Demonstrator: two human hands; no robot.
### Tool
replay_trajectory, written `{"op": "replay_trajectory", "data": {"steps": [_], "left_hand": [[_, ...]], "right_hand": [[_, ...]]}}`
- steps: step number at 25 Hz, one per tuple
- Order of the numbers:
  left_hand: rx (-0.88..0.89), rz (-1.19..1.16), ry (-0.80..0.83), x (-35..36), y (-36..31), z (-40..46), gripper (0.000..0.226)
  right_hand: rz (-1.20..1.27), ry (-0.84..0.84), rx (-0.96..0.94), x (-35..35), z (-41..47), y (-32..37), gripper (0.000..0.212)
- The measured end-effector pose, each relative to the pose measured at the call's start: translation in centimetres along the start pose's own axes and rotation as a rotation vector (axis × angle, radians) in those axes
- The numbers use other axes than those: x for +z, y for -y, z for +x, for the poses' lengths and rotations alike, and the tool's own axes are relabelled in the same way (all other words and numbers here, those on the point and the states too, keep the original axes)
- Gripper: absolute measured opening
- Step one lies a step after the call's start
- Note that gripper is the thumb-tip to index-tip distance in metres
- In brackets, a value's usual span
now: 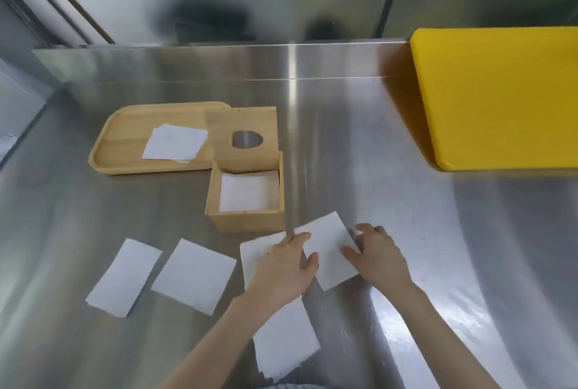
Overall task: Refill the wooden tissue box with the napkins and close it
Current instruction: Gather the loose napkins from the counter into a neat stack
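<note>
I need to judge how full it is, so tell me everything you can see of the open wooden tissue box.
The square, light wooden tissue box stands upright on the stainless steel counter, open at the top. White napkins lie flat inside, below the rim. Its wooden lid with an oval hole is off, touching the box's far rim and overlapping the wooden tray behind. Neither hand touches the box; both are at a loose white napkin nearer the person.

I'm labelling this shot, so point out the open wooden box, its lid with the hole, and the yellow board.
wooden box (pixel 247 222): head view, on its near outer wall.
lid (pixel 223 126): head view, on bare wood left of the hole.
yellow board (pixel 500 97): head view, on its flat top.
</note>
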State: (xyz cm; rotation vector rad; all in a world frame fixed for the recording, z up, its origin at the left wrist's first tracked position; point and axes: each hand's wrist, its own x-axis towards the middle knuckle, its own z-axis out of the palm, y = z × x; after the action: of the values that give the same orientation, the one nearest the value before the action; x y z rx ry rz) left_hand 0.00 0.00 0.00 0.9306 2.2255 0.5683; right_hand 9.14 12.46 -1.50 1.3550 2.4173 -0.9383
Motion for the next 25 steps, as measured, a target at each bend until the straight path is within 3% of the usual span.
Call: {"op": "replay_trajectory", "data": {"steps": [7, 14, 18, 22, 25], "left_hand": [[-0.067, -0.239, -0.007, 1.8, 1.2, 1.0, 0.041], [-0.071, -0.318, 0.021, 2.5, 1.3, 1.1, 0.041], [-0.104, -0.389, -0.033, 2.1, 1.3, 1.0, 0.040], [-0.211, -0.662, -0.125, 1.3, 0.9, 0.8, 0.045], [-0.309, -0.954, -0.038, 0.7, 1.1, -0.3, 0.048]], "right_hand": [[-0.176, -0.068, 0.019, 1.8, 1.0, 0.5, 0.051], [-0.016, -0.048, 0.015, 2.2, 1.1, 0.7, 0.028], [0.283, -0.031, -0.031, 2.0, 0.3, 1.1, 0.006], [0.635, 0.049, 0.001, 0.6, -0.8, 2.0, 0.012], [0.809, 0.130, -0.015, -0.5, -2.3, 2.8, 0.015]]}}
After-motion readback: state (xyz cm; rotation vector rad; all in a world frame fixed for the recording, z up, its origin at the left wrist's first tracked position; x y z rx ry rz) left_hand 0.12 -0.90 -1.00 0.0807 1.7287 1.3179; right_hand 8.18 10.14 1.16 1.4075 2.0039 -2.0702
